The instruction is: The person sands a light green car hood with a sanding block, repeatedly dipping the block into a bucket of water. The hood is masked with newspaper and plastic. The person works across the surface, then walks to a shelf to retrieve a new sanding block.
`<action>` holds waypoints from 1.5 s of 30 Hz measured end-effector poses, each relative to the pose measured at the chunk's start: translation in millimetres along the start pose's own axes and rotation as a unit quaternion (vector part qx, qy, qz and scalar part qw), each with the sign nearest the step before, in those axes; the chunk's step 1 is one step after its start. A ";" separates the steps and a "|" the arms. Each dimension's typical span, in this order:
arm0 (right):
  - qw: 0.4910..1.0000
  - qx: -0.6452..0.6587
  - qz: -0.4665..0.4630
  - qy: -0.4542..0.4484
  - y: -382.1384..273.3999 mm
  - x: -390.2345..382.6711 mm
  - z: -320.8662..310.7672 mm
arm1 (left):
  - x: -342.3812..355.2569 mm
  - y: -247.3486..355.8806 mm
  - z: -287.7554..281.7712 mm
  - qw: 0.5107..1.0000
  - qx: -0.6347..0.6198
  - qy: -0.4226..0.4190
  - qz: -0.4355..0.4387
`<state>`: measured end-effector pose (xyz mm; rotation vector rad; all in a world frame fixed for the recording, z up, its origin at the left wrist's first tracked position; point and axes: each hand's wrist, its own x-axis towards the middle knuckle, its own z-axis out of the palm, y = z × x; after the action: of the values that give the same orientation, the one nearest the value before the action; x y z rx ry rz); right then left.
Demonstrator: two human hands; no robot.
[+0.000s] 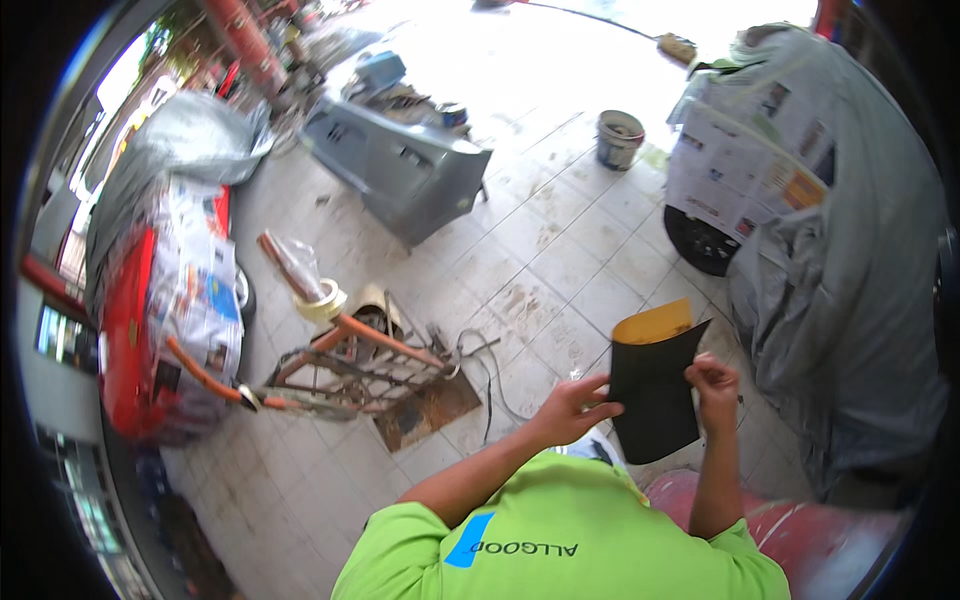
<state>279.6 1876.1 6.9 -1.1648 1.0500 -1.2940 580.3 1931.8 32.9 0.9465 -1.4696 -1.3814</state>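
Both my hands hold a black sheet of sandpaper [652, 395] in front of my chest. Its top corner is folded over and shows a yellow-brown back. My left hand [575, 405] pinches the sheet's left edge with thumb and fingers. My right hand [715, 385] grips the right edge, fingers curled on it. The sheet hangs roughly upright over the tiled floor. My green sleeves fill the lower edge of the view.
A red car [130, 330] masked with newspaper stands at left, and a grey covered car [830, 260] with newspaper at right. A grey bumper [400, 165] lies on the tiled floor [560, 250]. An orange metal stand [350, 365] carries a tape roll [320, 300]. A bucket [618, 138] sits farther off.
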 end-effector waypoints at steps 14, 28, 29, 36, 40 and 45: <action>0.974 -0.130 -0.018 -0.186 -16.2 221.7 28.5 | 139.7 -42.1 -42.2 0.992 0.043 0.110 0.043; 0.975 -0.137 0.057 -0.167 -19.4 442.7 42.5 | 364.0 -48.7 -186.0 0.995 0.053 -0.002 0.084; 0.974 -0.159 0.055 -0.149 -21.5 455.6 41.7 | 381.6 -48.2 -195.6 0.995 0.058 -0.024 0.072; 0.987 -0.112 0.099 -0.065 -3.8 521.2 46.7 | 493.9 -63.1 -259.0 0.984 0.094 -0.037 0.145; 0.985 -0.106 0.120 -0.055 8.2 564.7 65.5 | 526.6 -59.0 -283.1 0.990 0.049 -0.079 0.104; 0.982 -0.084 0.139 -0.100 40.1 647.0 58.9 | 581.7 -74.8 -323.9 0.974 0.187 -0.022 0.123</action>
<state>362.1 1230.5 17.6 -1.1978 1.1414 -0.8662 697.7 1272.4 12.7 0.9274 -1.8533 -0.9682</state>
